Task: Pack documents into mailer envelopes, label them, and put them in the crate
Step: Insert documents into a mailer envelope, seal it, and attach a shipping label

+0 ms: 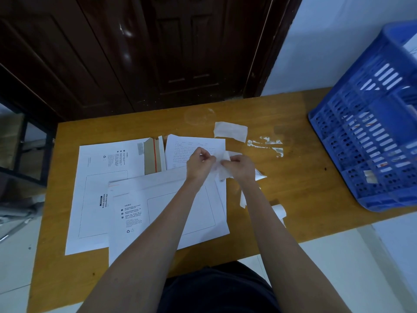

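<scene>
- Both hands, left hand (199,162) and right hand (241,167), pinch a thin label (220,168) between curled fingers, just above the mailer envelope (167,213); peeling unevenly may tear or curl it.
- The sticky label may catch the document (191,146) just beyond the mailer envelope.

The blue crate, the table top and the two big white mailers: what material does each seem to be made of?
Blue crate: moulded plastic, slightly glossy, with slotted lattice walls. Table: wood or wood-look laminate, orange-brown, showing grain streaks and worn pale patches. Mailers: stiff white card, matte; the far one's open flap shows a brown board inside.
</scene>
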Demonstrator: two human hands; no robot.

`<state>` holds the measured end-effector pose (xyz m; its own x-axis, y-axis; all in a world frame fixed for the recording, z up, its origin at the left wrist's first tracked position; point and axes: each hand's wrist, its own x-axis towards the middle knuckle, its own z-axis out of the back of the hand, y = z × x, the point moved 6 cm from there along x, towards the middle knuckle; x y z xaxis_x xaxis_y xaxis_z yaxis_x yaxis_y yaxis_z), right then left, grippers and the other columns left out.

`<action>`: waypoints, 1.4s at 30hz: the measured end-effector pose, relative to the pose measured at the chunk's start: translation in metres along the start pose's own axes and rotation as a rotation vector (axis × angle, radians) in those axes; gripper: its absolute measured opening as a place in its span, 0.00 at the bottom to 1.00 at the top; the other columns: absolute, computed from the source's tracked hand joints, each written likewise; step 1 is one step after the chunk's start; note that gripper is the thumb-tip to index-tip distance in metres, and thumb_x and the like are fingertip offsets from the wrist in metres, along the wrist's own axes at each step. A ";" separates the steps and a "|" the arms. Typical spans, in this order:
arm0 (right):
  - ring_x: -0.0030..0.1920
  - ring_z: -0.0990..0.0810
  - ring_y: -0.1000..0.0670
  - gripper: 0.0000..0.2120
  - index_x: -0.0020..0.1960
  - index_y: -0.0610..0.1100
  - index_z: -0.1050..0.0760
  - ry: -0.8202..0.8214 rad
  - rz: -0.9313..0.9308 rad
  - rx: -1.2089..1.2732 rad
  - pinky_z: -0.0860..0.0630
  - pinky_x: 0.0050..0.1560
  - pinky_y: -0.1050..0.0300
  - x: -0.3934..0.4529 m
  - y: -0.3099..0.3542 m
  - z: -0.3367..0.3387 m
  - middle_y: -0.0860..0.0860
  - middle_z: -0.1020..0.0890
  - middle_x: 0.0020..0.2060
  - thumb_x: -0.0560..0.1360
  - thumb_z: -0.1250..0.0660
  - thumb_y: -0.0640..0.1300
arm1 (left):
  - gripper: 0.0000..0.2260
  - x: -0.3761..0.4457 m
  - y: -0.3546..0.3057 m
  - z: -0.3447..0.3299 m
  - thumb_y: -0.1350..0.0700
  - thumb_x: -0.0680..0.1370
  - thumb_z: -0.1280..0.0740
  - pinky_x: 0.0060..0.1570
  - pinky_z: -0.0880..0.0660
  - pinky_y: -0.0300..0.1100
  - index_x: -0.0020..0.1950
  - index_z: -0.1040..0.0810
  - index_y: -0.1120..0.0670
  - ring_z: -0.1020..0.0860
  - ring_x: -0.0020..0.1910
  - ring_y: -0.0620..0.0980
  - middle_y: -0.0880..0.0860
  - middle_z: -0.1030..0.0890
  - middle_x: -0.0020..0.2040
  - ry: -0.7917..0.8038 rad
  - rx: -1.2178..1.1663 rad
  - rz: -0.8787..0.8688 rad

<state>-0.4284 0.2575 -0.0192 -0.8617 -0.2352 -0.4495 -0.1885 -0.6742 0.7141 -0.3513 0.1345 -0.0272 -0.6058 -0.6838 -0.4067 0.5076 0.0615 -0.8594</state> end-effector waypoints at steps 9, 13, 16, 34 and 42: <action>0.36 0.27 0.57 0.03 0.43 0.45 0.25 0.013 0.020 0.122 0.33 0.36 0.67 -0.001 -0.008 -0.005 0.57 0.25 0.34 0.73 0.31 0.43 | 0.04 0.005 -0.003 -0.001 0.55 0.79 0.38 0.34 0.34 0.35 0.47 0.28 0.55 0.29 0.39 0.46 0.51 0.26 0.45 0.011 0.111 0.047; 0.51 0.22 0.43 0.02 0.46 0.42 0.25 0.128 -0.178 0.528 0.27 0.50 0.55 -0.006 -0.018 -0.010 0.46 0.21 0.44 0.75 0.34 0.40 | 0.04 0.004 0.010 0.000 0.54 0.81 0.40 0.44 0.28 0.41 0.51 0.29 0.54 0.28 0.48 0.51 0.54 0.26 0.51 -0.002 -0.131 0.250; 0.57 0.23 0.39 0.04 0.49 0.40 0.25 0.075 -0.242 0.564 0.26 0.60 0.47 -0.007 -0.022 -0.010 0.38 0.21 0.53 0.76 0.36 0.40 | 0.05 -0.001 0.014 -0.004 0.55 0.81 0.40 0.47 0.28 0.41 0.53 0.29 0.54 0.28 0.49 0.51 0.53 0.26 0.52 -0.006 -0.233 0.309; 0.69 0.32 0.43 0.46 0.71 0.45 0.34 0.203 -0.263 0.250 0.36 0.70 0.44 -0.013 -0.015 -0.030 0.46 0.29 0.68 0.65 0.43 0.77 | 0.10 -0.002 -0.025 0.001 0.52 0.83 0.44 0.36 0.31 0.33 0.59 0.30 0.57 0.26 0.42 0.47 0.55 0.22 0.49 -0.108 0.291 -0.133; 0.46 0.24 0.45 0.10 0.45 0.38 0.21 0.033 -0.148 0.275 0.30 0.46 0.57 -0.003 -0.020 -0.010 0.43 0.19 0.44 0.76 0.33 0.46 | 0.14 -0.001 -0.011 0.001 0.53 0.83 0.47 0.48 0.28 0.43 0.63 0.30 0.60 0.25 0.53 0.54 0.59 0.24 0.59 -0.050 0.181 0.031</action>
<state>-0.4171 0.2642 -0.0371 -0.8005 -0.1744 -0.5734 -0.4349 -0.4892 0.7560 -0.3554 0.1343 -0.0170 -0.5597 -0.7189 -0.4122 0.6297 -0.0457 -0.7755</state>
